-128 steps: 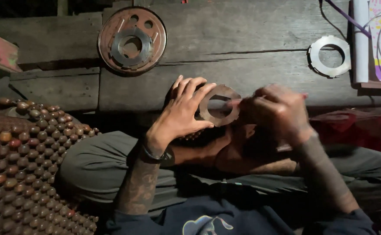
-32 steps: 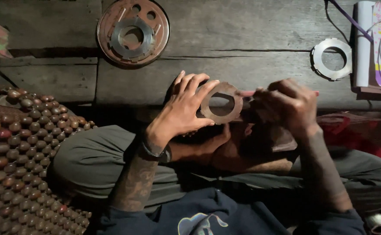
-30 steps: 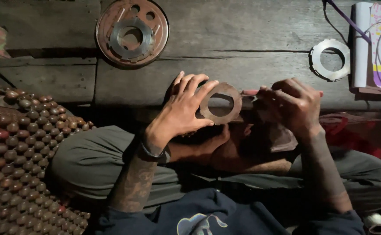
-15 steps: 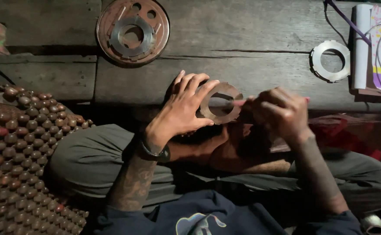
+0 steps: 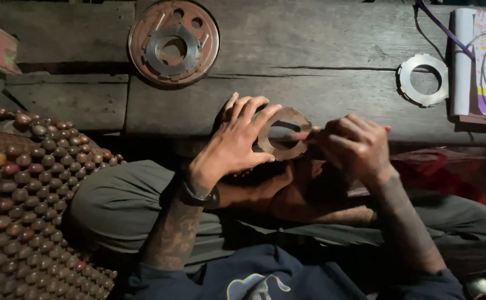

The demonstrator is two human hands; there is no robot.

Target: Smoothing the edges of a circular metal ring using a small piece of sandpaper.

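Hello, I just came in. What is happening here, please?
A seated person holds a flat metal ring up over the lap. The left hand grips its edge, and the right hand works at its other side with the fingertips. On the wooden floor lie a round rusty plate with a ring on it and a pale ring. A beaded mat lies at the left.

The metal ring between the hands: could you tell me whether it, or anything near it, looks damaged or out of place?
Nothing stands out. The rusty ring looks whole, held by the left hand and right hand. The round plate and pale ring lie flat on the planks.
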